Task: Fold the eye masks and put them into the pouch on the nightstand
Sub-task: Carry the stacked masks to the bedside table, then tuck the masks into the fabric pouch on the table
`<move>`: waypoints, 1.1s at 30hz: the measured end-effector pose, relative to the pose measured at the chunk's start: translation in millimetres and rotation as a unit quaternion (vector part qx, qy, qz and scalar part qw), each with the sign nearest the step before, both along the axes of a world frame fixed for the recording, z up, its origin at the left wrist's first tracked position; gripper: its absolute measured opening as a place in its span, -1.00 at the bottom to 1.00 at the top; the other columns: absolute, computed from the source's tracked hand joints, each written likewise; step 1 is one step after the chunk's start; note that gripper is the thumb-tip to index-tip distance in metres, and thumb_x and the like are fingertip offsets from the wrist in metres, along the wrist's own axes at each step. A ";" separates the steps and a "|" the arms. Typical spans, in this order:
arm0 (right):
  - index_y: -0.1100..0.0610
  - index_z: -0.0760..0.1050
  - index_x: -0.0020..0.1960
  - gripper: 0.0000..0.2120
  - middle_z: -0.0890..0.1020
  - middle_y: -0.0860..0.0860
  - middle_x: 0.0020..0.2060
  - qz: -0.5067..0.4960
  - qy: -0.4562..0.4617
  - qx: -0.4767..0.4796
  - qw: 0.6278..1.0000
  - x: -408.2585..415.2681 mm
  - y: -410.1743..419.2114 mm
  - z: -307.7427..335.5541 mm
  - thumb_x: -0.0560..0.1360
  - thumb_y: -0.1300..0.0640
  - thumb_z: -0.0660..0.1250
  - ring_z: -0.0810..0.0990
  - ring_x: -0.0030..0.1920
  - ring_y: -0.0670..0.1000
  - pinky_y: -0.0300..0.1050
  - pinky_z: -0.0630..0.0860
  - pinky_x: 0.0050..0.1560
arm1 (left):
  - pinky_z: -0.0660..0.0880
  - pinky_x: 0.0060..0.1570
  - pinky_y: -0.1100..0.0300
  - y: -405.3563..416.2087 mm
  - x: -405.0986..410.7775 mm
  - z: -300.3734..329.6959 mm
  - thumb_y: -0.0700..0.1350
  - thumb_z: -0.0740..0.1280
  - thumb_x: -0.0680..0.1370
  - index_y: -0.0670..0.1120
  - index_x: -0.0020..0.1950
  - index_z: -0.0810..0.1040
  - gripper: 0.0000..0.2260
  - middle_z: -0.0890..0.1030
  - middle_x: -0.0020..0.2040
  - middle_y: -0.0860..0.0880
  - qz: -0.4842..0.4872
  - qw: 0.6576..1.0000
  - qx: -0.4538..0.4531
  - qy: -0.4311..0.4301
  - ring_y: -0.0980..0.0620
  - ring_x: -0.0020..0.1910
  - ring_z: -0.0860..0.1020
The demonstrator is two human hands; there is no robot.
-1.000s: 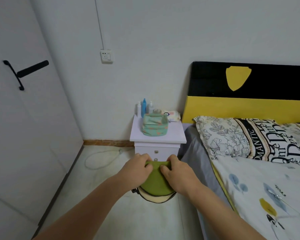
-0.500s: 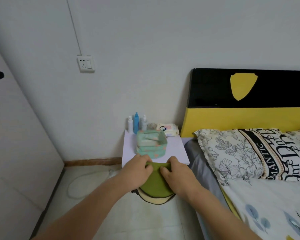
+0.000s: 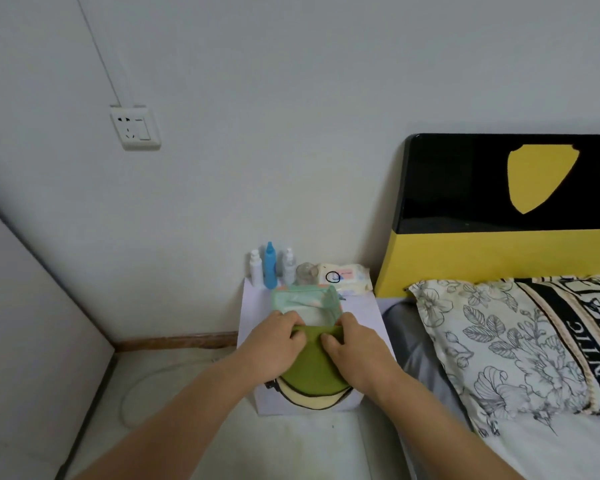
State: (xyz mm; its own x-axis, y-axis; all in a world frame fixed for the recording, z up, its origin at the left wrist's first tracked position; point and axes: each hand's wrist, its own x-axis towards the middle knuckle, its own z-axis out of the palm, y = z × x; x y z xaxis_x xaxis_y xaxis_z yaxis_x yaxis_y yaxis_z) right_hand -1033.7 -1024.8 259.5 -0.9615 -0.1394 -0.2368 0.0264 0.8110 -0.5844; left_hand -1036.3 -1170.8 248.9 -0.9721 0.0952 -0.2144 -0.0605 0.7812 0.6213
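Observation:
A folded green eye mask [image 3: 312,368] with a cream, dark-edged layer under it hangs between my two hands, above the white nightstand [image 3: 368,320]. My left hand [image 3: 274,344] pinches its top left edge and my right hand [image 3: 354,348] pinches its top right edge. The mint-green pouch [image 3: 305,299] stands open on the nightstand just beyond my fingers, with a pale item showing inside.
At the back of the nightstand stand three small bottles [image 3: 270,268], a clear jar and a pack of wipes [image 3: 347,278]. The bed with a patterned pillow [image 3: 513,341] and black-yellow headboard [image 3: 499,209] lies to the right. A white cable [image 3: 132,400] loops on the floor left.
I have moved closer to the nightstand with the mask held in both hands. The mask now hangs over the nightstand top, right in front of the pouch.

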 end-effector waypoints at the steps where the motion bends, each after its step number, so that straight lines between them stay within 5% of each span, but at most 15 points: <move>1: 0.17 0.35 0.08 -0.73 0.58 0.17 -0.01 0.004 -0.002 -0.003 1.000 -15.1 2.7 -2.4 0.53 -0.02 0.16 0.53 0.01 0.18 -0.06 0.38 -0.08 | 0.32 -0.03 0.23 3.0 -13.4 -1.6 -0.08 0.13 0.54 -0.06 0.18 0.46 -0.75 0.47 0.12 -0.13 0.004 1.000 0.000 0.000 -0.03 0.03 0.48; 10: 0.11 0.27 -0.06 -0.84 0.48 0.07 -0.18 0.062 -0.023 -0.007 0.998 -123.8 11.9 -27.7 0.54 0.01 0.16 0.46 -0.14 0.08 -0.08 0.38 -0.12 | 0.33 -0.06 0.23 14.4 -105.1 -27.7 -0.08 0.13 0.55 -0.06 0.20 0.45 -0.74 0.40 -0.02 0.00 0.062 0.998 0.022 -0.011 0.06 -0.06 0.40; 17: 0.06 0.27 -0.07 -0.86 0.51 0.05 -0.17 0.065 -0.055 0.003 0.996 -179.2 1.4 -66.1 0.54 0.00 0.16 0.46 -0.17 0.05 -0.12 0.38 -0.16 | 0.38 0.06 0.19 -0.7 -161.1 -71.2 -0.05 0.16 0.53 -0.01 0.21 0.45 -0.73 0.51 0.19 -0.10 0.060 0.996 0.030 -0.065 -0.04 0.10 0.48; 24: 0.07 0.31 -0.02 -0.84 0.59 0.08 -0.08 0.040 -0.095 0.022 0.994 -228.8 -17.5 -115.9 0.54 -0.02 0.16 0.52 -0.12 0.04 -0.12 0.41 -0.14 | 0.34 0.03 0.23 -19.9 -217.2 -124.7 -0.06 0.16 0.53 -0.03 0.19 0.45 -0.75 0.48 0.20 -0.09 0.021 0.993 0.038 -0.112 0.01 0.07 0.44; 33: 0.09 0.30 -0.06 -0.85 0.48 0.03 -0.19 0.017 -0.146 0.025 0.989 -269.0 -27.7 -188.9 0.53 0.01 0.18 0.45 -0.19 0.03 -0.13 0.37 -0.19 | 0.30 -0.03 0.27 -29.3 -258.2 -191.9 -0.10 0.16 0.53 -0.07 0.15 0.45 -0.78 0.47 0.17 -0.10 0.004 0.987 0.041 -0.155 0.06 -0.01 0.41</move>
State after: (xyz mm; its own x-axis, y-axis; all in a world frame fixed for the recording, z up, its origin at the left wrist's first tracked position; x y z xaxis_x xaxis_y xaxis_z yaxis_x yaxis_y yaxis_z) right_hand -1302.7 -1052.5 70.5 -0.8461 -0.1520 -0.5108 0.1600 0.8418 -0.5155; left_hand -1294.5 -1200.1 57.0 -0.8614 0.1181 -0.4941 -0.2634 0.7278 0.6332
